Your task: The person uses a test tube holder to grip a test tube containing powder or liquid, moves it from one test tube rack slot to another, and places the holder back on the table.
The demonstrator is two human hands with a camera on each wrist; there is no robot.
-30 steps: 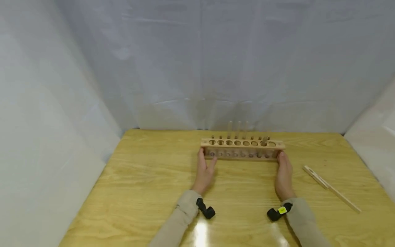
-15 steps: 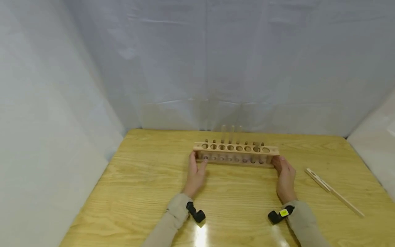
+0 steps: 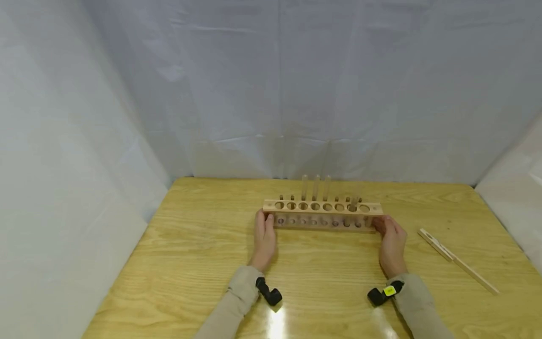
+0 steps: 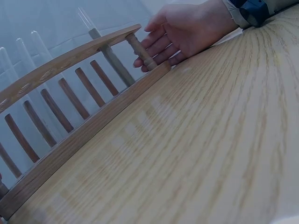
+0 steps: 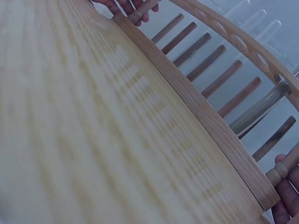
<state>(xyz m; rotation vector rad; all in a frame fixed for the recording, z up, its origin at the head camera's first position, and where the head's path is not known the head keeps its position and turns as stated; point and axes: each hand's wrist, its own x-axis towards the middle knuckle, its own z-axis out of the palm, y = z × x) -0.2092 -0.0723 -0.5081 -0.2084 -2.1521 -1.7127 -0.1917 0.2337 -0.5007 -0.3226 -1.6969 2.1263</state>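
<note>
A wooden test tube rack point(image 3: 322, 211) stands on the table, between my hands. My left hand point(image 3: 264, 242) is at its left end, thumb in front and fingers reaching behind the end post. At the other end, my right hand point(image 3: 392, 247) has its fingers curled round the right post point(image 4: 141, 50), fingertips showing past it in the left wrist view. Three clear test tubes point(image 3: 315, 188) rise from the rear pegs. Another test tube point(image 4: 114, 63) stands in a hole near the right end. The fingers point(image 5: 126, 5) of my left hand also show around the far post.
A wooden test tube holder point(image 3: 457, 261) lies slantwise on the table to the right of my right hand. White sheeting point(image 3: 237, 94) closes off the back and both sides of the yellow wooden table point(image 3: 203, 235).
The rack, with its tubes, has moved left and toward me, most of it in the first half second. My left thumb has drawn back from the rack's front to its left end.
</note>
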